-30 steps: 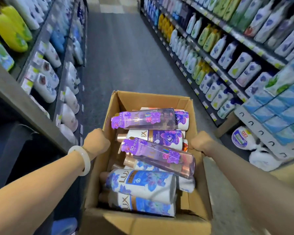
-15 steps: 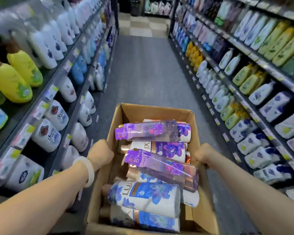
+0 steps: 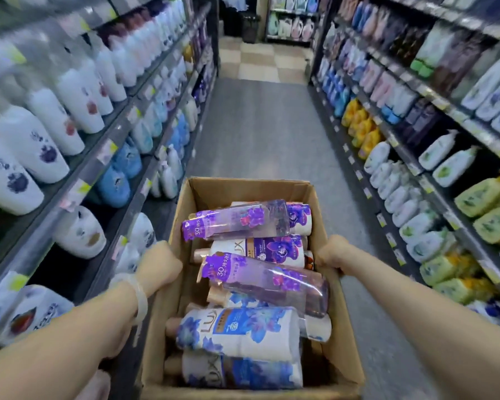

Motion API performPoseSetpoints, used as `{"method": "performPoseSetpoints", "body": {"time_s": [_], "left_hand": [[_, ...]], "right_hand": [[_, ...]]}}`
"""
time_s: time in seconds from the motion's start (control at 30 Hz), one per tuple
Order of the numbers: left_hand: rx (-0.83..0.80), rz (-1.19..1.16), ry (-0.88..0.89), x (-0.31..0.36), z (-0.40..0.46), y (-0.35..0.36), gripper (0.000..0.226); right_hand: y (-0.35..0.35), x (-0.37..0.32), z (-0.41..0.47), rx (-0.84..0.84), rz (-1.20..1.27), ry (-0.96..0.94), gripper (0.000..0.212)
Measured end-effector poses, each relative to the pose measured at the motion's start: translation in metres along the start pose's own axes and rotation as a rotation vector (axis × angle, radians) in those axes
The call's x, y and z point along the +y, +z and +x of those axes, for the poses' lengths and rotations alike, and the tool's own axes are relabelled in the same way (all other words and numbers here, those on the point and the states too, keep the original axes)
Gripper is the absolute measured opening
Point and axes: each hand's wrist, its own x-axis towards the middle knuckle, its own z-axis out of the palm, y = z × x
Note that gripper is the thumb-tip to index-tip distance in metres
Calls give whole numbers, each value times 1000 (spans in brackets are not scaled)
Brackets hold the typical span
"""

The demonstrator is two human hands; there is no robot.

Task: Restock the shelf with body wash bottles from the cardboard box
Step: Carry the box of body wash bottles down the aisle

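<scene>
Clearly the cardboard box (image 3: pixel 335 321) is a weighty load: the left hand (image 3: pixel 159 265) and right hand (image 3: pixel 331 256) each clamp a side wall, carrying it down the aisle between the shelves (image 3: pixel 122 131). Inside it, body wash bottles (image 3: pixel 237 332) lie piled sideways, white ones nearest, clear purple ones further in. Smooth and likely slippery, each is probably best grasped around its middle.
</scene>
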Motion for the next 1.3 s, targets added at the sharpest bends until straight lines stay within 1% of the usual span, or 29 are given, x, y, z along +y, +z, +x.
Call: {"method": "performPoseSetpoints", "body": {"time_s": [0.1, 0.2, 0.33, 0.4, 0.5, 0.53, 0.63, 0.67, 0.77, 0.83, 0.97, 1.03, 1.07, 1.13, 1.23, 1.3], "left_hand": [[-3, -50, -59, 29, 67, -25, 24], [-1, -35, -47, 54, 150, -47, 24], [0, -24, -18, 91, 268, -73, 25], [8, -40, -7, 108, 327, -82, 27], [9, -14, 24, 133, 407, -100, 42], [12, -3, 16, 146, 432, -106, 38], [-3, -20, -2, 181, 507, -126, 7], [-10, -40, -2, 193, 533, -131, 5], [-10, -38, -6, 226, 613, -140, 24], [-10, -47, -28, 249, 664, -147, 27], [-18, -54, -46, 290, 764, -165, 29], [-26, -67, -61, 310, 810, -177, 29], [-33, -91, -72, 320, 834, -183, 27], [-43, -80, -55, 339, 885, -195, 13], [-50, 4, 26, 369, 969, -213, 10], [-48, -26, 0, 390, 1033, -224, 18]], "right_hand": [[-25, -61, 57, 3, -29, -15, 15], [-45, -118, 119, -7, -35, -25, 20], [-65, -191, 209, -7, 14, 3, 8], [-80, -226, 251, -13, 16, 9, 10], [-106, -277, 302, -12, 49, 31, 21], [-115, -294, 319, -15, 50, 36, 23], [-140, -345, 380, -16, 53, 50, 16], [-148, -361, 403, -18, 54, 48, 18], [-173, -408, 473, -14, 55, 31, 23], [-192, -443, 521, -11, 41, 29, 22], [-231, -516, 607, -19, 14, 26, 17], [-248, -552, 647, -8, 6, 16, 19], [-256, -570, 667, -4, -6, 2, 23], [-270, -607, 709, 5, -25, -26, 29], [-286, -662, 778, 12, -54, -25, 32], [-298, -698, 827, 1, -21, 0, 32]]}}
